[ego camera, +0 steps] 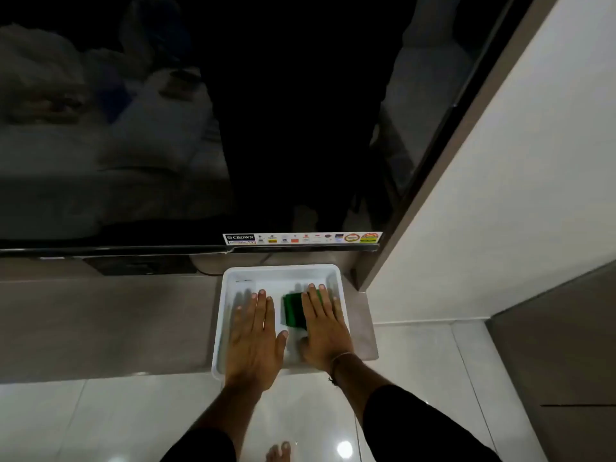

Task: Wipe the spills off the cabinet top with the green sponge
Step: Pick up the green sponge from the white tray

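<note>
A green sponge (292, 310) lies inside a white plastic tray (281, 270) that stands on the grey cabinet top (110, 325). My left hand (255, 338) hovers flat over the tray's left half, fingers spread, holding nothing. My right hand (325, 328) is stretched out flat over the tray's right half, and its fingers cover the sponge's right edge. I cannot tell whether it presses on the sponge. No fingers curl around the sponge. No spills show on the cabinet surface in this view.
A large black TV screen (200, 128) hangs just behind the tray, with a sticker strip (301, 238) on its lower edge. A white wall panel (500, 195) stands to the right. Glossy white floor tiles (100, 421) and my bare foot (279, 453) lie below.
</note>
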Motion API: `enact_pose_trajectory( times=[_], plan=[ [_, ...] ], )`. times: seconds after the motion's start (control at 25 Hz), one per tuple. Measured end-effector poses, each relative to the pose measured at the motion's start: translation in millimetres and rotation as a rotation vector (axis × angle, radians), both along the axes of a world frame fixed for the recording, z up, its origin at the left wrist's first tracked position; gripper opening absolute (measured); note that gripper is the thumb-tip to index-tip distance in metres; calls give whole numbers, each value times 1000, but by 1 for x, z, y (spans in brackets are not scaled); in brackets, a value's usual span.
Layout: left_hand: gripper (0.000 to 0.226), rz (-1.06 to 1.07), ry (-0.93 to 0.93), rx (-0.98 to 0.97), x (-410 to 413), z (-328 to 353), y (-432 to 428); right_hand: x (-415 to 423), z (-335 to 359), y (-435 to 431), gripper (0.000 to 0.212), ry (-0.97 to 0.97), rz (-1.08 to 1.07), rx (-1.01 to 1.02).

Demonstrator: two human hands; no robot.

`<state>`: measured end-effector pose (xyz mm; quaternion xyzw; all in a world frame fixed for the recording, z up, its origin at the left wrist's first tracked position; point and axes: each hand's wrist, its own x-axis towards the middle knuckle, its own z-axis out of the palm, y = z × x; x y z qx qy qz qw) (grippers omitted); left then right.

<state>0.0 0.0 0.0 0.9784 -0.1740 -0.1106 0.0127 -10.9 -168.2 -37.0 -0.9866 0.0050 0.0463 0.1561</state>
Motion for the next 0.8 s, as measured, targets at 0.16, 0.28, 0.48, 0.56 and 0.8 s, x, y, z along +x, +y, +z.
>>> enact_pose_trajectory(
  times=[0.16, 0.28, 0.48, 0.56, 0.8],
  plan=[
    [79, 2, -22, -3, 12, -26, 6, 22, -22, -2, 98, 116, 103, -96],
    [80, -31, 9, 63, 17, -34, 4, 24, -38, -2, 76, 50, 117, -118],
    [89, -25, -4, -5, 23, -30, 1, 22, -32, -11, 82, -6, 137, -85],
    [91, -31, -17, -57, 19, -16, -7, 12, -14, -17, 87, -68, 143, -34],
    [106, -151, -108, -122, -20, 33, -82, -54, 47, -85, 88, -198, -33, 9]
  ],
)
